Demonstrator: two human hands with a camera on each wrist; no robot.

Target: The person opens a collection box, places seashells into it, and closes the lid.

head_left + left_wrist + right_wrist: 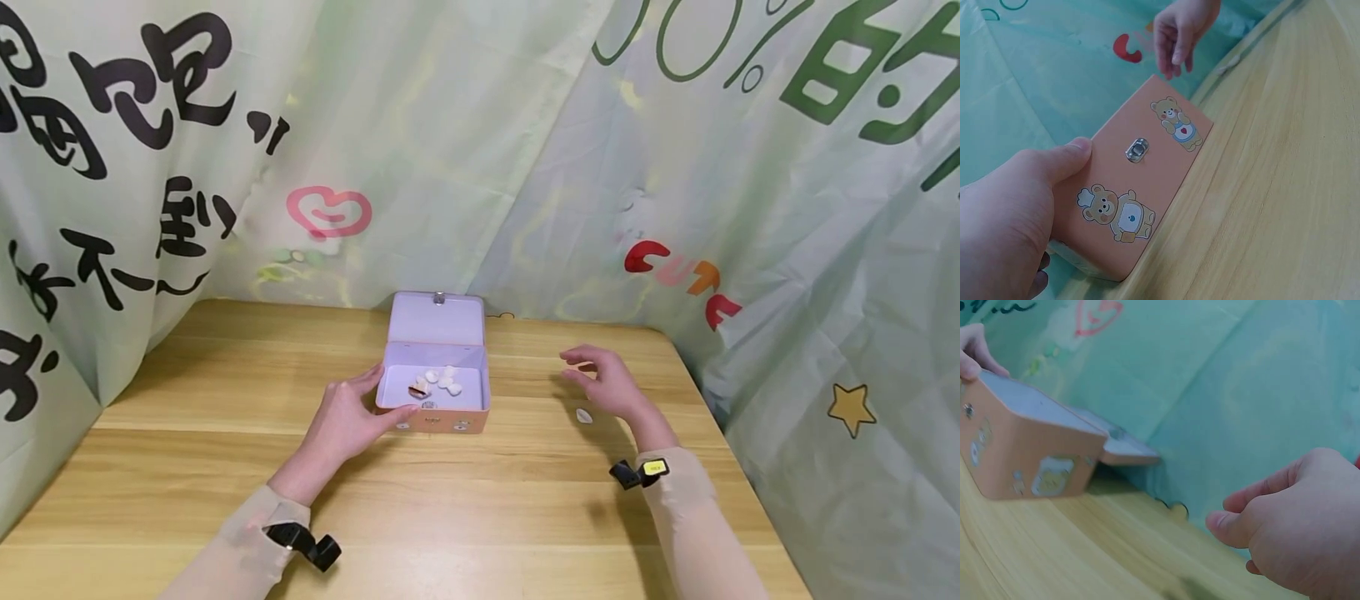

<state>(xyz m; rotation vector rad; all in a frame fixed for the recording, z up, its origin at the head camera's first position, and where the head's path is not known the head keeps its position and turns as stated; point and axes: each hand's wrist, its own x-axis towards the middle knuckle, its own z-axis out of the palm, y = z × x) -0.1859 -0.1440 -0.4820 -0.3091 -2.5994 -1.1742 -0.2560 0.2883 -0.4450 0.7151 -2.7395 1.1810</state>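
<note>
A tin box [433,420] with a lilac inside and bear pictures on its orange outside stands on the table, its lid [437,319] raised at the back. Several small white pieces that look like shells [450,377] lie inside, along with one brown-and-white piece [418,389]. My left hand [347,419] grips the box's left end, thumb on the front wall near the metal clasp [1137,150]. To the right of the box, my right hand [606,383] hovers over the table with loosely bent fingers and nothing visible in them. One white shell-like piece [584,416] lies just below that hand.
The wooden table [495,517] ends at a printed curtain [480,150] behind and on both sides. A thin dark loop [506,315] shows at the table's back edge, right of the lid. Each wrist wears a black camera [303,543].
</note>
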